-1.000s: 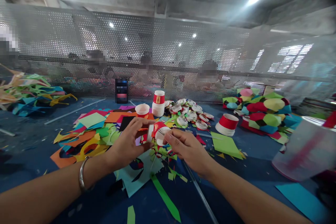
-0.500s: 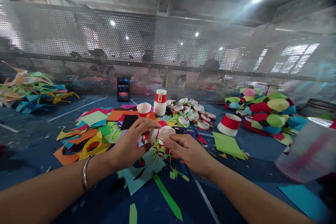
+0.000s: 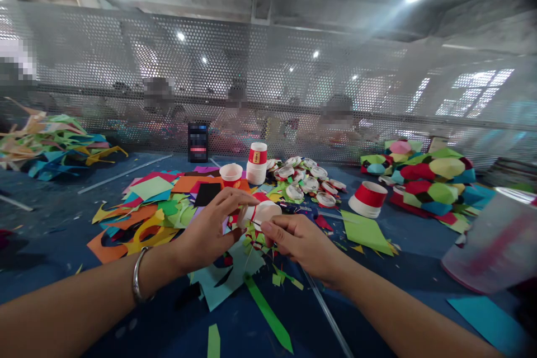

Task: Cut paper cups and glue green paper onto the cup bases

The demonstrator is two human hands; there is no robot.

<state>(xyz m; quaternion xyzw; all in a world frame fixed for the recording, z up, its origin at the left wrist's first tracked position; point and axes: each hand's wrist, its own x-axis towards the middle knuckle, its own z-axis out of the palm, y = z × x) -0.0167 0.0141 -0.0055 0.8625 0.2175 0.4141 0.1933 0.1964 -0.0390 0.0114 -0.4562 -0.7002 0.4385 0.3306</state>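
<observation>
- Head view: the left hand [image 3: 207, 232] holds a small red and white paper cup [image 3: 255, 213] on its side, fingers curled over the top of it and thumb below, so its grip is clenched around the cup.
- Head view: the cup is lifted just above a pile of paper scraps [image 3: 168, 212] near the middle of the blue bench [image 3: 54, 218], with its white bottom turned toward the right hand.
- Head view: the right hand [image 3: 302, 243] sits just beside the cup, its thumb and forefinger pinched together at the cup's bottom; whatever thin thing it pinches is too small to make out.
- Head view: a silver bracelet [image 3: 138, 277] circles the left wrist.
- Head view: behind the hands stands a stack of cups [image 3: 257, 163], with a single open cup [image 3: 231, 174] just to its left.
- Head view: to the right of the stack lies a heap of cut cup bottoms [image 3: 308, 180], and further right an upside-down cup [image 3: 369, 198].
- Head view: a green paper sheet [image 3: 363, 230] lies flat near that cup, and coloured paper balls [image 3: 423, 184] are heaped at the far right.
- Head view: a long green strip [image 3: 268, 313] lies on the bench below the hands.
- Head view: a perforated metal screen [image 3: 268, 84] runs along the back of the bench.
</observation>
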